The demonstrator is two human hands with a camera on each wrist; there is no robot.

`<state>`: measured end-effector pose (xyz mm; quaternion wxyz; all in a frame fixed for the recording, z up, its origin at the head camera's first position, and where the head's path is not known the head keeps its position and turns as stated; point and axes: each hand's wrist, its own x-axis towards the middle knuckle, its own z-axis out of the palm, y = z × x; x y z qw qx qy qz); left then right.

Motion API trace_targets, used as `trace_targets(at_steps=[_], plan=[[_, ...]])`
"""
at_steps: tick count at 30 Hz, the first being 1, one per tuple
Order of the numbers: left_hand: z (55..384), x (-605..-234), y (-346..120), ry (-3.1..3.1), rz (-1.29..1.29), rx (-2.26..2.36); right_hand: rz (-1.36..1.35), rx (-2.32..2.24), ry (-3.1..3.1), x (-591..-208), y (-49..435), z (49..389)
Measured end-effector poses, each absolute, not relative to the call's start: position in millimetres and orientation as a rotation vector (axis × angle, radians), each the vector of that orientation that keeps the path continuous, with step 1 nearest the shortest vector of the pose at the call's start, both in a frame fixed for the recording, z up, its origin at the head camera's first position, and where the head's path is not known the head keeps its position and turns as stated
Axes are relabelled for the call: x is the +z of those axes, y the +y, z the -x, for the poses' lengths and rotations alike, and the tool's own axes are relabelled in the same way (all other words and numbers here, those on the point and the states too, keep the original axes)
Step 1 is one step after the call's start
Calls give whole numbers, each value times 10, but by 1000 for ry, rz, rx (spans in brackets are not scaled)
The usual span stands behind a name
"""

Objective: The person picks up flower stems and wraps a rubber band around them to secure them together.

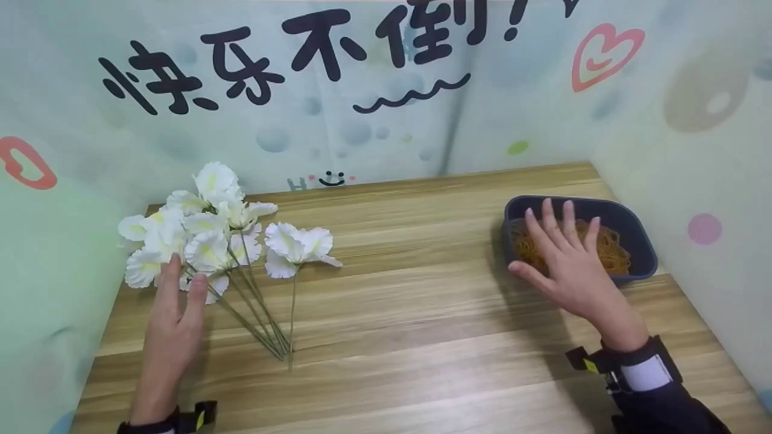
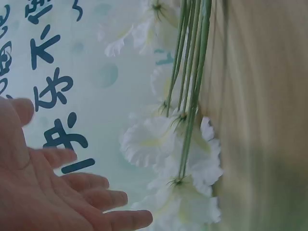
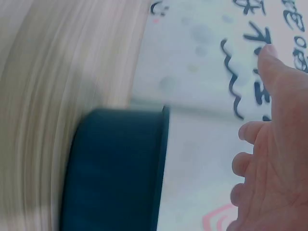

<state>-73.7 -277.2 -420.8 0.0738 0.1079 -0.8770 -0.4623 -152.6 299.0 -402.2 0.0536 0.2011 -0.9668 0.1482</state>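
White artificial flowers point(image 1: 208, 250) with thin green stems point(image 2: 192, 62) lie bunched on the left of the table. One single flower point(image 1: 297, 246) lies just right of the bunch, its stem end close to the others. My left hand point(image 1: 172, 328) is beside the blossoms, fingers extended and holding nothing; in the left wrist view a gap shows between hand and stems. At the right, a dark blue container point(image 1: 644, 256) holds a heap of tan rubber-band-like loops point(image 1: 615, 250). Over it my right hand point(image 1: 570, 271) spreads its fingers, apart from the container in the right wrist view.
The wood-grain table point(image 1: 398, 313) ends against a pale printed backdrop point(image 1: 386, 138) at the back and both sides. Black lettering point(image 1: 325, 45) and hearts decorate it. The container stands near the table's right edge, the flowers near the left edge.
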Motion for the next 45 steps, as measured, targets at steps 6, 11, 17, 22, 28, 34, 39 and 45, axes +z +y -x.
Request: trace_targets(at_steps=[6,11,17,22,28,34,39,45], plan=[[652,-4251,-2926,-2462,-555,-1941,-807,681,-2919,-4097,2685,1347],[616,-4315,-3000,-2183,-637,-2370,-850,810,-3076,-4185,2413,1248],[738,-4444,-3097,-2047,-705,-2621,-1008,905,-3217,-4325,2121,1294],[855,-4512,-3169,-1924,-641,-2820,-1155,999,-3329,-4418,1812,1392],[979,-4526,-3160,-1827,-572,-2965,-1193,1188,-3412,-4463,1438,1575],[1073,-4542,-3135,-1780,-595,-3012,-1222,1137,-3460,-4463,1094,1700],[1145,-4561,-3046,-1709,-633,-3057,-1262,1024,-3491,-4434,770,1697],[1254,-4545,-2810,-1564,-647,-3107,-1278,791,-3475,-4432,353,1568]])
